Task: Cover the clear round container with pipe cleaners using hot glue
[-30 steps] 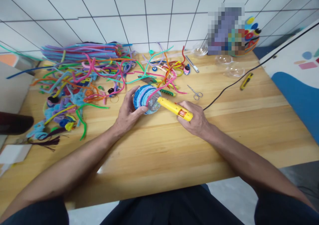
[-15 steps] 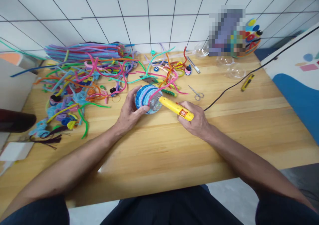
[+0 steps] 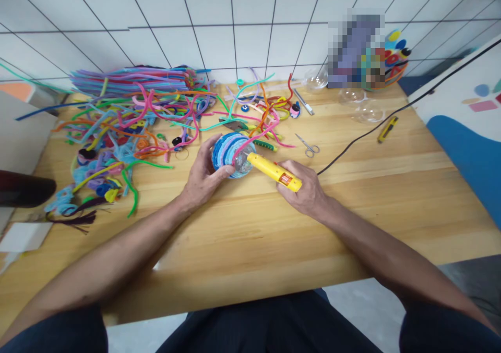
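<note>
My left hand (image 3: 207,173) is wrapped round a clear ball partly covered in rings of blue and lilac pipe cleaner (image 3: 225,152). A pink pipe cleaner (image 3: 256,136) trails from its face up and to the right. In my right hand (image 3: 303,186) is a yellow hot glue gun (image 3: 276,171), its nozzle at the ball's bare clear part. Whether the tip touches the surface I cannot tell. Behind the ball lie pliers (image 3: 235,125) and a green-handled tool (image 3: 265,145), both partly covered.
Loose pipe cleaners (image 3: 136,113) and a thick bundle (image 3: 133,81) spread over the table's left and back. Small scissors (image 3: 308,147), a yellow cutter (image 3: 388,130) and clear half-balls (image 3: 370,112) lie to the right. A black cord (image 3: 352,142) crosses there.
The glue gun and my right hand have shifted slightly left and down, the nozzle staying at the ball. My left hand and the ball look unmoved.
</note>
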### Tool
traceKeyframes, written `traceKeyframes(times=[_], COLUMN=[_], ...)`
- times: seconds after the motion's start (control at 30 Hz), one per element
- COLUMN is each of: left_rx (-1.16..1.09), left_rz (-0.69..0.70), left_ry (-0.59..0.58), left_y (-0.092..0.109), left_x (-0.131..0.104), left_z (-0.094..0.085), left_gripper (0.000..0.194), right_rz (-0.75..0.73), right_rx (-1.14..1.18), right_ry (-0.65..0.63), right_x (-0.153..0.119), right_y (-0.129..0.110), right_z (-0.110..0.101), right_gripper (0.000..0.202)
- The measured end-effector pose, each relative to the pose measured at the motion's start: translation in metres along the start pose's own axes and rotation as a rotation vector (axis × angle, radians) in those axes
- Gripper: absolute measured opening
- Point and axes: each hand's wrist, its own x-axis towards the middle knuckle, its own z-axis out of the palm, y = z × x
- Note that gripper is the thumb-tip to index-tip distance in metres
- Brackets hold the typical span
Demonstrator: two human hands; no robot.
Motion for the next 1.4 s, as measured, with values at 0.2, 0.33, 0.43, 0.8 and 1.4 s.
traceKeyframes(times=[0.2, 0.33, 0.43, 0.8, 1.4], left_rx=[-0.005, -0.009, -0.007, -0.024, -0.001], left_rz=[-0.010, -0.004, -0.009, -0.014, -0.026], left_ry=[0.014, 0.006, 0.002, 0.008, -0.023], left_y=[-0.0003, -0.0006, 0.0000, -0.0019, -0.0017], left_x=[0.0000, 0.0007, 0.0011, 0.0005, -0.0003], left_z=[0.0003, 0.0007, 0.0009, 0.0019, -0.0006], left_gripper=[0.082, 0.083, 0.083, 0.084, 0.082], right_rz=[0.005, 0.022, 0.003, 0.019, -0.052], right_rx=[-0.011, -0.001, -0.016, -0.026, -0.043], right_ry=[-0.013, 0.038, 0.031, 0.009, 0.001], right_x=[-0.0007, 0.0000, 0.0003, -0.0006, -0.0025], right_y=[-0.0032, -0.0010, -0.0015, -0.0025, -0.0027], right_z=[0.0032, 0.0021, 0.0022, 0.0032, 0.0019], right_gripper=[0.014, 0.020, 0.018, 0.012, 0.014])
